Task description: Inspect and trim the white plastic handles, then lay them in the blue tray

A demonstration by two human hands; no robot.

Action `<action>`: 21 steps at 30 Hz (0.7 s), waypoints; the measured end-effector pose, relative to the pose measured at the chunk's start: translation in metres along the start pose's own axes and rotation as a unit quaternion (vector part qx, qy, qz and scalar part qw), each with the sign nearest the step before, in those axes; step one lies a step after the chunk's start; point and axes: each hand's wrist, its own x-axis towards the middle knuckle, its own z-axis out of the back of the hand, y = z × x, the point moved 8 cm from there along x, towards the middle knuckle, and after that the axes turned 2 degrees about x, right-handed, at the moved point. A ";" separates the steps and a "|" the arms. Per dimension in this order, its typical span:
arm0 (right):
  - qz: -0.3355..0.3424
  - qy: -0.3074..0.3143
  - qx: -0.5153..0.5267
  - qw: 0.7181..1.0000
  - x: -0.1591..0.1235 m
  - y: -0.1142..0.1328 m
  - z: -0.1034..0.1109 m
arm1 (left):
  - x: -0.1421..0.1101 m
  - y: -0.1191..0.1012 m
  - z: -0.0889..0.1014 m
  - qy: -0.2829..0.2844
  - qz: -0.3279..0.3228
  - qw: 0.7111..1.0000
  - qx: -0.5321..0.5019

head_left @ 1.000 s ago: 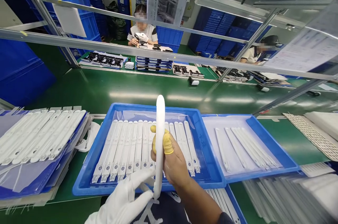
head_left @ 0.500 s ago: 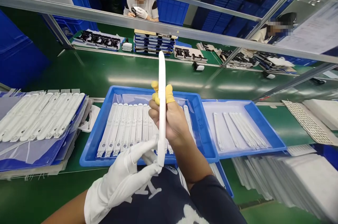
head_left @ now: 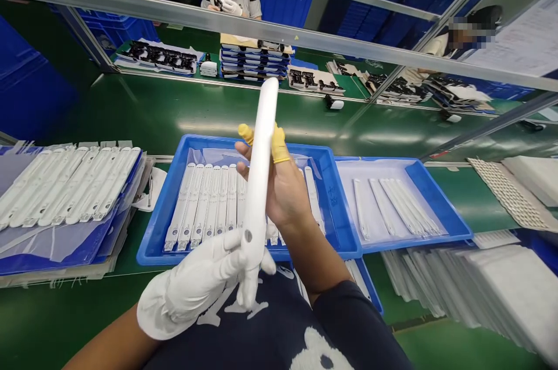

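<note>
Both hands hold one long white plastic strip (head_left: 261, 161) upright in front of me. My left hand (head_left: 196, 286), in a white glove, grips its lower end, where a small hole shows. My right hand (head_left: 279, 184), bare with yellow finger cots on two fingers, is closed round the strip's middle from behind. Below the hands sits a blue tray (head_left: 165, 225) with a row of several matching white strips. A second blue tray (head_left: 440, 207) to the right holds several thinner white strips on a white sheet.
A stack of flat sheets with more white strips (head_left: 65, 190) lies at left. White pads and stacked strips (head_left: 492, 288) lie at right. A green conveyor belt (head_left: 174, 114) runs beyond the trays. Two people sit at the far side behind metal rails (head_left: 131, 7).
The strip has turned in my hands from edge-on to showing its broad face, and tilted a little to the right. My left hand has shifted up around its lower end.
</note>
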 end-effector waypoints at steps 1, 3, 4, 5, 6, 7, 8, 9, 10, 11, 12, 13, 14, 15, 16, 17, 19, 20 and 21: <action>-0.009 0.018 0.007 1.000 -0.001 -0.001 -0.002 | -0.001 0.005 -0.002 0.020 0.010 1.000 -0.012; -0.008 0.054 0.008 0.998 -0.005 -0.001 -0.006 | -0.004 0.014 -0.003 0.052 0.023 0.998 -0.031; 0.000 0.068 0.005 0.998 -0.008 0.000 -0.008 | -0.005 0.019 -0.004 0.066 0.029 0.997 -0.037; 0.007 0.078 0.002 0.997 -0.011 0.001 -0.008 | -0.007 0.022 -0.003 0.076 0.033 0.996 -0.042; 0.011 0.085 0.001 0.996 -0.014 0.002 -0.008 | -0.008 0.026 -0.003 0.086 0.036 0.995 -0.039; 0.011 0.089 0.000 0.996 -0.017 0.001 -0.008 | -0.009 0.028 -0.003 0.094 0.038 0.994 -0.027; 0.010 0.091 -0.001 0.996 -0.020 0.001 -0.008 | -0.009 0.030 -0.003 0.099 0.040 0.994 -0.007; 0.009 0.093 -0.003 0.996 -0.022 0.001 -0.007 | -0.009 0.032 -0.002 0.098 0.041 0.994 0.016; 0.007 0.097 -0.006 0.995 -0.025 0.000 -0.008 | -0.009 0.033 -0.002 0.089 0.041 0.995 0.035; 0.004 0.101 -0.010 0.995 -0.026 0.000 -0.008 | -0.008 0.033 0.000 0.072 0.042 0.995 0.049; 0.001 0.105 -0.016 0.994 -0.028 -0.001 -0.008 | -0.008 0.034 0.001 0.050 0.043 0.996 0.060; -0.004 0.107 -0.023 0.994 -0.029 -0.002 -0.008 | -0.008 0.034 0.003 0.025 0.045 0.996 0.069; -0.010 0.109 -0.029 0.994 -0.029 -0.003 -0.007 | -0.009 0.034 0.005 0.001 0.044 0.996 0.078; -0.014 0.111 -0.032 0.993 -0.029 -0.004 -0.006 | -0.009 0.034 0.006 -0.017 0.037 0.996 0.084; -0.013 0.116 -0.031 0.993 -0.030 -0.004 -0.006 | -0.010 0.034 0.007 -0.028 0.029 0.995 0.087; -0.007 0.124 -0.030 0.992 -0.031 -0.003 -0.006 | -0.011 0.034 0.008 -0.034 0.022 0.995 0.086; 0.016 0.141 -0.040 0.989 -0.033 -0.001 -0.004 | -0.013 0.037 0.010 -0.035 0.017 0.996 0.076; 0.029 0.145 -0.053 0.988 -0.034 0.000 -0.003 | -0.014 0.041 0.012 -0.032 0.021 0.997 0.071; 0.040 0.146 -0.070 0.986 -0.035 0.000 -0.001 | -0.014 0.044 0.014 -0.029 0.027 0.997 0.069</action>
